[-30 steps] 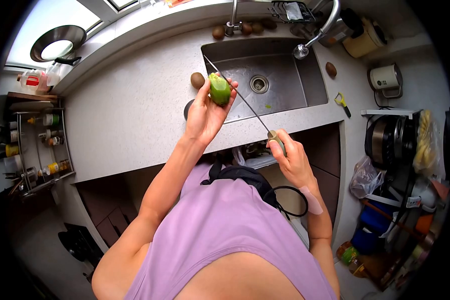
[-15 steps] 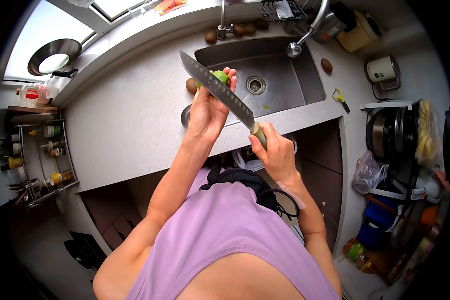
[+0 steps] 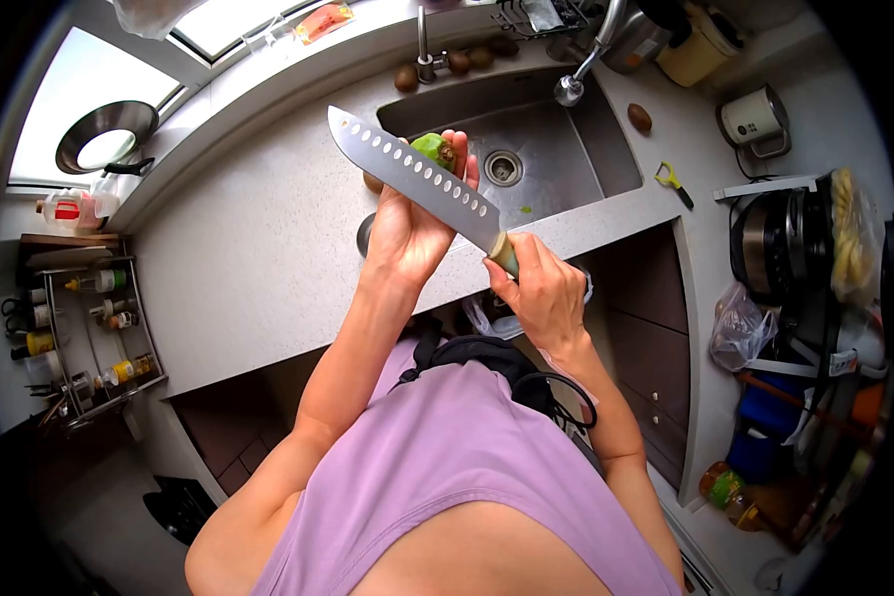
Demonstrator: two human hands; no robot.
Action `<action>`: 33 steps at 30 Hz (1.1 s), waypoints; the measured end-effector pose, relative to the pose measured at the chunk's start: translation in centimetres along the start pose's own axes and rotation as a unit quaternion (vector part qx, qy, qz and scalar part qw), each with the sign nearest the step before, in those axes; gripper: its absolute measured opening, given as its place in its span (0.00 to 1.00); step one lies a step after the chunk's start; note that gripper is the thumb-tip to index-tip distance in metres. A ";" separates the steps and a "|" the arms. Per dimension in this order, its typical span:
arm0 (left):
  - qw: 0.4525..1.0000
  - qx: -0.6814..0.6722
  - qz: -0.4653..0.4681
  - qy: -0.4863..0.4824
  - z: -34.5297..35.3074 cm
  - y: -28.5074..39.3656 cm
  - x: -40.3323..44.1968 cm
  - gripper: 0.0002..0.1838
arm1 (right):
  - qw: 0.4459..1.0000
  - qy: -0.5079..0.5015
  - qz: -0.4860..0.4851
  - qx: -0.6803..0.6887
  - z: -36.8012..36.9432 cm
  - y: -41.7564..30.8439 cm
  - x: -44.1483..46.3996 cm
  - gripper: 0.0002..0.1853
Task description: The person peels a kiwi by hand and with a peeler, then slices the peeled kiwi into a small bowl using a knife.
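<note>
A partly peeled green fruit (image 3: pixel 430 150) rests in my left hand (image 3: pixel 411 230), near the sink's left side; the blade covers part of it. My right hand (image 3: pixel 546 296) grips the pale handle of a large knife (image 3: pixel 417 177). Its broad blade, with a row of oval hollows, lies flat-on to the view above my left palm, its tip pointing to the upper left. Whether the blade touches the fruit cannot be made out. Behind the blade shows the edge of a brown fruit (image 3: pixel 372 183).
The steel sink (image 3: pixel 556 149) has a drain and a green scrap. Brown fruits (image 3: pixel 458 63) line its back edge; another (image 3: pixel 640 117) sits right of it. A yellow-black peeler (image 3: pixel 673 183) lies on the right counter (image 3: pixel 705 248). A round metal object (image 3: pixel 366 234) is beside my left wrist.
The knife has turned from edge-on to broad side showing, and its tip has moved left across the fruit. My right hand has shifted slightly left. The fruit now shows its brown end.
</note>
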State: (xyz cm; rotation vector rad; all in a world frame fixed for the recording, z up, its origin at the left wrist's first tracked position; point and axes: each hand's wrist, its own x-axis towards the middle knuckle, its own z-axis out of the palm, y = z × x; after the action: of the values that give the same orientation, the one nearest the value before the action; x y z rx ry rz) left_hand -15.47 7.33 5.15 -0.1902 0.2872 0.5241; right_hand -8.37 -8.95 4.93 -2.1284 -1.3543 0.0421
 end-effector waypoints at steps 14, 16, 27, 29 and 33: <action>0.999 -0.017 -0.024 -0.024 -0.1 0.2 -0.5 0.18 | 0.998 0.018 -0.021 -0.050 -0.6 0.4 0.2 0.15; 0.999 -0.010 -0.023 -0.037 -0.2 0.1 -0.5 0.18 | 0.998 0.023 -0.019 -0.047 -0.6 0.5 0.1 0.15; 0.996 -0.032 -0.050 -0.068 0.1 -0.3 -0.5 0.22 | 0.998 0.031 -0.010 -0.055 -0.6 0.4 0.1 0.17; 0.997 -0.019 -0.027 -0.068 -0.1 -0.7 -0.5 0.22 | 0.999 0.028 -0.004 -0.043 -0.6 0.4 0.1 0.17; 0.997 -0.004 -0.010 -0.080 0.2 -1.2 0.1 0.20 | 0.999 0.008 0.033 0.038 -0.6 -0.6 0.8 0.16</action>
State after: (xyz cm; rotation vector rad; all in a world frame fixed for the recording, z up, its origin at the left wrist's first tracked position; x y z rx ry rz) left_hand -14.76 6.41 5.46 -0.1583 0.1275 0.5184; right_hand -8.31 -8.40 5.92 -2.1047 -1.2538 0.1015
